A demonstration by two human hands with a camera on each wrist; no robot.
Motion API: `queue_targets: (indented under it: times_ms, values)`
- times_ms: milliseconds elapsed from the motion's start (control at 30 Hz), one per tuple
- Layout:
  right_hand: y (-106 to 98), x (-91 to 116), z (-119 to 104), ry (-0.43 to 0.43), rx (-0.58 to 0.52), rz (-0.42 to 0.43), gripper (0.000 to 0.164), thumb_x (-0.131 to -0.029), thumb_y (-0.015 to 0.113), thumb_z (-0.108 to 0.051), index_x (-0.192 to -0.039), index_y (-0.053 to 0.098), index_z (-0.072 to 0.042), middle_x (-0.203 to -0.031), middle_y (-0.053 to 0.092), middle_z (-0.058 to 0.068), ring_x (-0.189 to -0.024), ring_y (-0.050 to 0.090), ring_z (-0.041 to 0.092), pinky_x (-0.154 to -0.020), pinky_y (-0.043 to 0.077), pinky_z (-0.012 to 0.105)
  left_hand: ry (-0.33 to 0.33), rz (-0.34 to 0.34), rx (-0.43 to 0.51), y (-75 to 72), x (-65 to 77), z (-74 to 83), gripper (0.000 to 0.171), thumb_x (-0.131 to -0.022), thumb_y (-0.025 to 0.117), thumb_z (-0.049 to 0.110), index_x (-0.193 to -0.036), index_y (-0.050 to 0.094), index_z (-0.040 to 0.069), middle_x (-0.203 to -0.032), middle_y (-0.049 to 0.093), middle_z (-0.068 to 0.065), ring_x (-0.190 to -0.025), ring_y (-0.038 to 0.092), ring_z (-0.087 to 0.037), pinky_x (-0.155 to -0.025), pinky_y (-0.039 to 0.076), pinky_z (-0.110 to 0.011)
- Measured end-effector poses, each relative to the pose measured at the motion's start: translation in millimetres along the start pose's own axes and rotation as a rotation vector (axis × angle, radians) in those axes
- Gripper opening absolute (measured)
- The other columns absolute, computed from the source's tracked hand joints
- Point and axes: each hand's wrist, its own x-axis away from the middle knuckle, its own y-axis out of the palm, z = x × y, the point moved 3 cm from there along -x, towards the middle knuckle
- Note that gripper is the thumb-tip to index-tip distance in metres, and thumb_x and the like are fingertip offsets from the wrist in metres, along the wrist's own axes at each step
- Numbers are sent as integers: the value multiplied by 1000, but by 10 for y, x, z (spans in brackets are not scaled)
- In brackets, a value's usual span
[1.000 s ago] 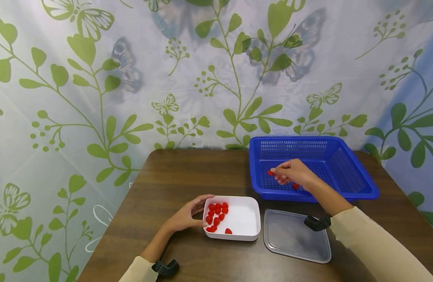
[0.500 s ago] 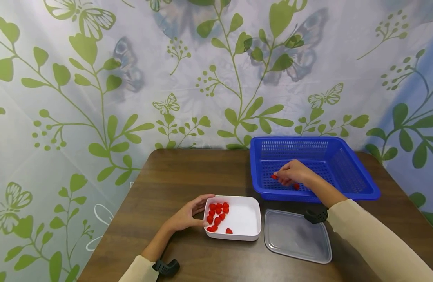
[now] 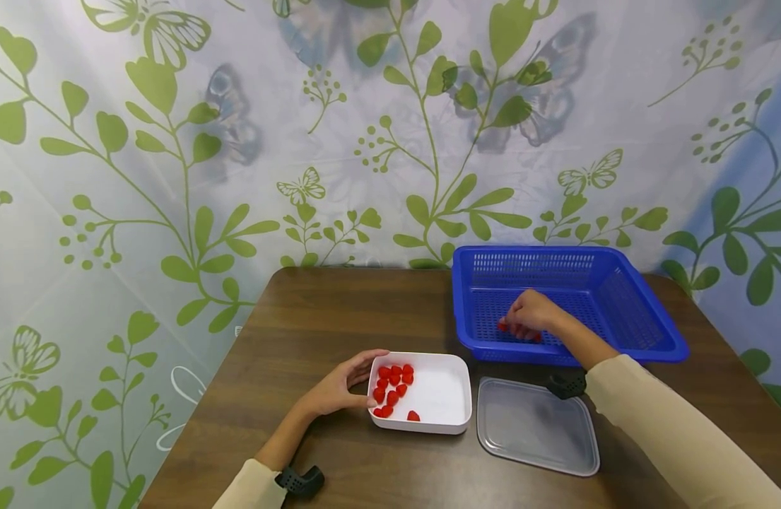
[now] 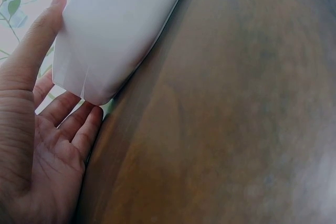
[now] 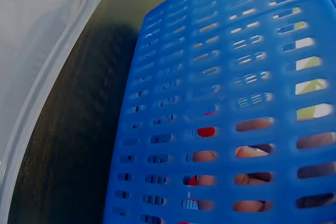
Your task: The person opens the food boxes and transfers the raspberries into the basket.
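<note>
My left hand (image 3: 339, 385) grips the left end of a white rectangular container (image 3: 444, 396), thumb at the near rim and fingers round the far side. In the left wrist view the thumb and fingers flank the container's white wall (image 4: 115, 24). Several small red strawberry-like pieces (image 3: 392, 399) lie inside, mostly at its left. My right hand (image 3: 531, 311) is down in the blue slotted basket (image 3: 463, 297), pinching a red piece (image 3: 502, 326) at its fingertips. Another red piece (image 3: 538, 338) shows under that hand. Through the basket's slots, the right wrist view shows fingers (image 5: 252, 179) and bits of red.
A translucent grey lid (image 3: 536, 431) lies on the brown wooden table (image 3: 339, 304), right of the white container and in front of the basket. A patterned curtain (image 3: 250, 141) hangs behind the table. Dark bands (image 3: 300, 482) circle both wrists.
My right hand has moved slightly right and lower inside the basket, and the red piece at its fingertips has shifted with it towards the other piece. The left hand and container stay put.
</note>
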Motion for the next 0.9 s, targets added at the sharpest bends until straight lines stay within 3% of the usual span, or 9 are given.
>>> queue_targets:
  times_ms: [467,667,900]
  values:
    - [-38,27,-39,-53,84,53,24,-95,66,-11,-84,74,8,-66,69,11,-60,70,24,-56,60,41,-3,4,0,-2,-10,5,82,-85,79,11,-155,38,23,-158,39,-1,-145,39,-24,-115,37,-32]
    - [-68,149,-223,-83,42,133,24,-97,68,-15,-92,74,7,-69,69,10,-64,70,27,-63,61,44,-4,1,8,-8,-15,11,81,-85,79,10,-155,39,22,-157,40,-2,-145,39,-24,-115,37,-31]
    - [-72,411,-447,-126,16,279,27,-98,68,-20,-103,73,6,-74,70,9,-61,66,16,-57,59,32,-10,1,6,1,-10,8,82,-85,79,8,-155,38,21,-158,39,-4,-146,38,-27,-115,37,-34]
